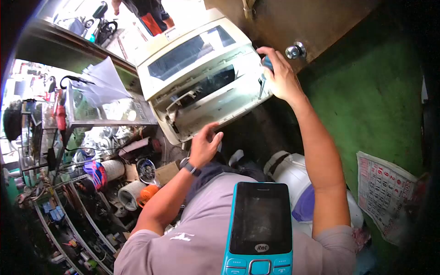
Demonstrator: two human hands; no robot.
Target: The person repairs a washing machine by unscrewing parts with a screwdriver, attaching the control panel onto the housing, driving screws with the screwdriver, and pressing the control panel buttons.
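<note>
In front of me stands a cream-white appliance housing (220, 105), tilted, with a dark window strip and an open cavity that shows bare plastic and a few inner parts. My right hand (283, 78) is at its right end, fingers curled around a teal-blue handle (267, 63); the fingers hide most of it, so its kind is unclear. Just below the housing's lower left edge is my left hand (205, 145), fingers loosely bent and apart, holding nothing. Whether its fingertips touch the edge I cannot tell. A teal itel keypad phone (261, 224) lies in front of my chest.
At left, a metal rack (68, 220) holds many small parts, near an orange object (147, 195) and a glass-topped case (110, 110). A door knob (295, 50) is right of my hand. A white bucket (291, 172) and a paper calendar (385, 192) are at right. Another person (149, 16) stands beyond.
</note>
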